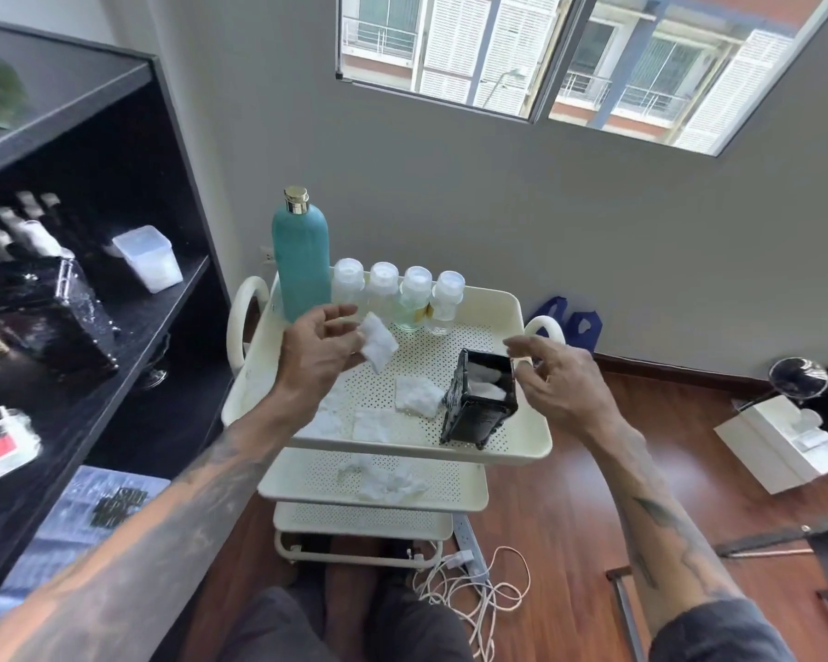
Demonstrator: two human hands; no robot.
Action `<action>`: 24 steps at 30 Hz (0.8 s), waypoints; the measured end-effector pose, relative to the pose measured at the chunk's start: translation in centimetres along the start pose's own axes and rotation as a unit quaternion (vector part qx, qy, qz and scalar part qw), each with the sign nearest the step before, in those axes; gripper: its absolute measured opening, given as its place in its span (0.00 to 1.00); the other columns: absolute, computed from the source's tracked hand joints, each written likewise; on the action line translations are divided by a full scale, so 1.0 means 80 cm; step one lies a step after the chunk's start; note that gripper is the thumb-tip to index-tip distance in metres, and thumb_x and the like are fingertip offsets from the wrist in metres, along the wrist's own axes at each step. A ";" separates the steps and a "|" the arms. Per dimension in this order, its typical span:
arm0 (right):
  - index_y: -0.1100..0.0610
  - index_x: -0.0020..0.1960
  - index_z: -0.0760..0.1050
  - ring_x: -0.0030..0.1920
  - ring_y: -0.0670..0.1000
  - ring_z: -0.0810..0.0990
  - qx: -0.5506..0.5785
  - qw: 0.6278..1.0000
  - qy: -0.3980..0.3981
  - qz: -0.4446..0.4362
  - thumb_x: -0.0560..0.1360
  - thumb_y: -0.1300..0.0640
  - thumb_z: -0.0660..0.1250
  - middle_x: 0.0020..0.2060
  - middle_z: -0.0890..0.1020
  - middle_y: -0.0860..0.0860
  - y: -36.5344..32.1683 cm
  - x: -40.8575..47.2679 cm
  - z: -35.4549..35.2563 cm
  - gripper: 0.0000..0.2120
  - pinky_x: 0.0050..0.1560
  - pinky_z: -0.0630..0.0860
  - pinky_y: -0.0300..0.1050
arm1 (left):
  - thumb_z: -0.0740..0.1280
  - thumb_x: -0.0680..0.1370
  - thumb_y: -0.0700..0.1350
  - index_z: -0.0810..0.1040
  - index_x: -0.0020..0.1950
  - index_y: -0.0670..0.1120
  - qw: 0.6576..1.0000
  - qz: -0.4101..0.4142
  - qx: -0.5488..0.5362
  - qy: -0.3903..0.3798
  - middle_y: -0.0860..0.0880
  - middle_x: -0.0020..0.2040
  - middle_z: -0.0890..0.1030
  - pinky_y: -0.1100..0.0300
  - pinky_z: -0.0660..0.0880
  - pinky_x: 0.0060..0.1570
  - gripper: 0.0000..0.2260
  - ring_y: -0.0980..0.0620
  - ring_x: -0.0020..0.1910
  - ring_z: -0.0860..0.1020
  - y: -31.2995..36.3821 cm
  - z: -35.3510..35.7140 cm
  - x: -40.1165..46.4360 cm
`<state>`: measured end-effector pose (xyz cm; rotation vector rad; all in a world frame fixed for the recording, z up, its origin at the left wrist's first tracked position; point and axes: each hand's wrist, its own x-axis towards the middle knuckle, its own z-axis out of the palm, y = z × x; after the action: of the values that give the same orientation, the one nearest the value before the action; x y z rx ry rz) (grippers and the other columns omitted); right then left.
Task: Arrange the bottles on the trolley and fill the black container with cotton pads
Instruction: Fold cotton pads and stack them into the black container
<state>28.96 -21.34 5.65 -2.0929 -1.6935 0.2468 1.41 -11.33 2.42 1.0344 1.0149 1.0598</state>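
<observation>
Left hand (319,348): I pinch one cotton pad (377,343). Right hand (553,379): open, empty, just beside the black container (480,398), part-filled on the trolley (522,441) tray. Bottles (397,298) lined behind. Risk: container looks tilted; my nudge could topple it.

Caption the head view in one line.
Left hand holds a cotton pad while the right hand steadies the black container.

Trolley (522,437): bottles (302,260), pads (417,396), container (479,398)
</observation>
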 end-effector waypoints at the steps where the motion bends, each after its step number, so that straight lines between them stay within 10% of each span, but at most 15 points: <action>1: 0.47 0.68 0.73 0.47 0.45 0.81 0.031 0.999 -0.009 0.000 0.73 0.55 0.65 0.61 0.80 0.46 0.006 -0.006 -0.001 0.23 0.57 0.77 0.48 | 0.71 0.75 0.32 0.76 0.64 0.39 0.999 -0.004 -0.027 -0.031 0.40 0.56 0.82 0.59 0.82 0.44 0.17 0.49 0.49 0.85 0.011 0.020 -0.001; 5: 0.47 0.78 0.55 0.62 0.45 0.75 0.089 0.981 -0.164 0.044 0.68 0.52 0.74 0.73 0.65 0.47 0.016 -0.018 0.011 0.45 0.65 0.73 0.52 | 0.74 0.73 0.32 0.78 0.60 0.39 0.989 -0.025 -0.046 -0.139 0.39 0.54 0.82 0.58 0.82 0.43 0.17 0.47 0.47 0.85 0.035 0.105 -0.007; 10: 0.50 0.76 0.60 0.60 0.46 0.75 0.112 0.987 -0.106 0.039 0.68 0.53 0.77 0.69 0.68 0.48 0.019 -0.012 0.034 0.42 0.63 0.68 0.40 | 0.73 0.74 0.37 0.84 0.53 0.45 0.950 0.086 0.267 -0.137 0.47 0.48 0.85 0.68 0.78 0.41 0.09 0.52 0.47 0.83 -0.005 0.152 -0.012; 14: 0.51 0.75 0.61 0.60 0.47 0.76 0.114 0.987 -0.107 0.031 0.67 0.53 0.77 0.69 0.69 0.48 0.025 -0.010 0.039 0.41 0.63 0.71 0.43 | 0.71 0.75 0.38 0.86 0.51 0.45 0.876 0.189 0.415 -0.153 0.46 0.52 0.82 0.58 0.76 0.54 0.07 0.50 0.54 0.77 -0.026 0.150 -0.004; 20: 0.52 0.75 0.60 0.58 0.47 0.77 0.106 0.990 -0.095 0.022 0.66 0.54 0.78 0.69 0.68 0.48 0.030 -0.008 0.046 0.42 0.57 0.69 0.37 | 0.63 0.74 0.41 0.85 0.54 0.45 0.691 0.419 0.551 -0.209 0.48 0.51 0.82 0.51 0.74 0.56 0.14 0.46 0.53 0.75 -0.008 0.119 0.002; 24: 0.52 0.74 0.61 0.57 0.46 0.76 0.095 0.991 -0.088 0.009 0.66 0.53 0.78 0.68 0.69 0.49 0.031 -0.007 0.048 0.42 0.54 0.67 0.33 | 0.52 0.67 0.53 0.81 0.56 0.52 0.533 0.406 0.651 -0.356 0.57 0.53 0.82 0.53 0.65 0.56 0.25 0.49 0.54 0.74 0.009 0.121 -0.002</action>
<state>29.49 -21.42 1.05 -1.9954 -1.6758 0.5919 10.60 -12.89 5.08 3.0935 0.4106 0.1594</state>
